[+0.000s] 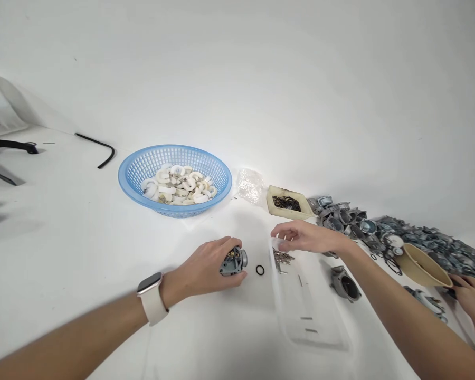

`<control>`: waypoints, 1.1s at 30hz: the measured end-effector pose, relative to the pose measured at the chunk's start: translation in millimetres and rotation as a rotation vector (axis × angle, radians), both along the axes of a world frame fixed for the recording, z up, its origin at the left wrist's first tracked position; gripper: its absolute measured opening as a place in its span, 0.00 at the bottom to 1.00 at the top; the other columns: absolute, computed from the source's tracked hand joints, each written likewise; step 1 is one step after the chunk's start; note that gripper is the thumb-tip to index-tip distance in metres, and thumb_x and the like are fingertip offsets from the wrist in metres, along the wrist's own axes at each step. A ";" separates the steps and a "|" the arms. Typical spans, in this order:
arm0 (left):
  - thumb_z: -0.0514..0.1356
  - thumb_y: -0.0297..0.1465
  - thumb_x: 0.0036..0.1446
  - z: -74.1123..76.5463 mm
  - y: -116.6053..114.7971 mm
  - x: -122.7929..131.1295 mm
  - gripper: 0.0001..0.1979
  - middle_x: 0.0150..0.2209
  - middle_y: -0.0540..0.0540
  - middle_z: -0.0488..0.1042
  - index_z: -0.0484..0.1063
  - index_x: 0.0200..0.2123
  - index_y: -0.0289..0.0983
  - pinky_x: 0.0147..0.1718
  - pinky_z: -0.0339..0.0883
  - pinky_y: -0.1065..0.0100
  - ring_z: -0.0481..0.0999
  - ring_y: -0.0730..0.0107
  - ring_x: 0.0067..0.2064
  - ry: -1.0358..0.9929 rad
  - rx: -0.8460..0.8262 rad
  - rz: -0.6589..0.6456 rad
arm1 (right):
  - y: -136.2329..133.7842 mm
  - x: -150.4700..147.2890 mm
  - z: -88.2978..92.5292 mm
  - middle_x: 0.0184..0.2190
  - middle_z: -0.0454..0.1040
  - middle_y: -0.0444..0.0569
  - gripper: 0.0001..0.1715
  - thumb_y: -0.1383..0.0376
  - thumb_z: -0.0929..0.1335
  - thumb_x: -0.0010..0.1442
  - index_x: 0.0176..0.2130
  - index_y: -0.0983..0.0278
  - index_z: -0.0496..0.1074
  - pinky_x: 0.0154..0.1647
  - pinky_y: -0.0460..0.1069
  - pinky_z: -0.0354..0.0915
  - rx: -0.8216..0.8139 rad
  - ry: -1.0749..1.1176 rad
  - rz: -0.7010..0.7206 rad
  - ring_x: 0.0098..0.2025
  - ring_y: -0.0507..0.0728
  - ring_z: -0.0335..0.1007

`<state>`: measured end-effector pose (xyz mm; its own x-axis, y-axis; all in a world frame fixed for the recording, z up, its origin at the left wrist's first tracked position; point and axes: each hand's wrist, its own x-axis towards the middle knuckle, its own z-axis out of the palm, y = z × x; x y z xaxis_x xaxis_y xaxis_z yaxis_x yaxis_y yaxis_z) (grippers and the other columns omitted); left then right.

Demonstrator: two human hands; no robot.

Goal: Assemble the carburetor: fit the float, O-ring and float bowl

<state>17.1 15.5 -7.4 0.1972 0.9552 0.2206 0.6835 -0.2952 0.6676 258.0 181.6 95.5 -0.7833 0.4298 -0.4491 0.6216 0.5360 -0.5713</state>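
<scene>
My left hand (206, 266), with a white watch on its wrist, grips a small grey metal part (233, 262) resting on the white table. A black O-ring (260, 270) lies just right of it. My right hand (306, 237) hovers with fingers spread over the far end of a clear plastic tray (304, 311), above a cluster of small metal pins (282, 257). It holds nothing that I can see.
A blue basket (131, 174) of white curved pieces sits at the back. A clear bag (250, 184), a beige dish of black rings (287, 202), a pile of grey metal castings (419, 237), a tan bowl (423, 264) and another person's hand (473, 298) are to the right.
</scene>
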 end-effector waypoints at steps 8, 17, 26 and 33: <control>0.62 0.43 0.57 2.8 -1.9 -10.3 0.22 0.44 0.46 0.77 0.66 0.52 0.43 0.39 0.70 0.60 0.79 0.57 0.39 0.100 0.072 -0.040 | 64.1 -41.7 -1.8 0.38 0.79 0.50 0.26 0.55 0.70 0.62 0.55 0.64 0.71 0.37 0.50 0.69 0.081 -0.028 0.030 0.37 0.57 0.76; 0.61 0.42 0.56 3.4 -2.3 -10.8 0.21 0.41 0.47 0.77 0.65 0.51 0.43 0.36 0.68 0.61 0.78 0.58 0.36 0.144 0.076 -0.054 | 97.5 -108.4 -7.2 0.38 0.80 0.50 0.22 0.62 0.71 0.59 0.52 0.64 0.73 0.38 0.49 0.66 0.195 0.000 0.059 0.36 0.57 0.75; 0.62 0.41 0.55 3.5 -2.6 -11.0 0.21 0.39 0.50 0.76 0.65 0.51 0.43 0.34 0.67 0.61 0.76 0.60 0.35 0.146 0.079 -0.048 | 97.6 -143.5 -29.6 0.44 0.78 0.50 0.16 0.60 0.71 0.66 0.51 0.66 0.73 0.46 0.56 0.73 0.301 -0.061 0.060 0.43 0.57 0.76; 0.62 0.42 0.55 4.1 -3.2 -10.6 0.22 0.40 0.49 0.76 0.65 0.51 0.43 0.35 0.68 0.61 0.77 0.59 0.36 0.137 0.079 -0.055 | 71.0 -118.4 -15.3 0.50 0.73 0.50 0.18 0.57 0.67 0.70 0.53 0.66 0.71 0.47 0.56 0.73 0.478 -0.018 -0.083 0.48 0.59 0.74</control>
<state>6.5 12.3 -3.4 0.2823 0.9229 0.2619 0.7479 -0.3827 0.5424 139.6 252.6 80.2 -0.7314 0.6522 -0.1993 0.6811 0.6838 -0.2616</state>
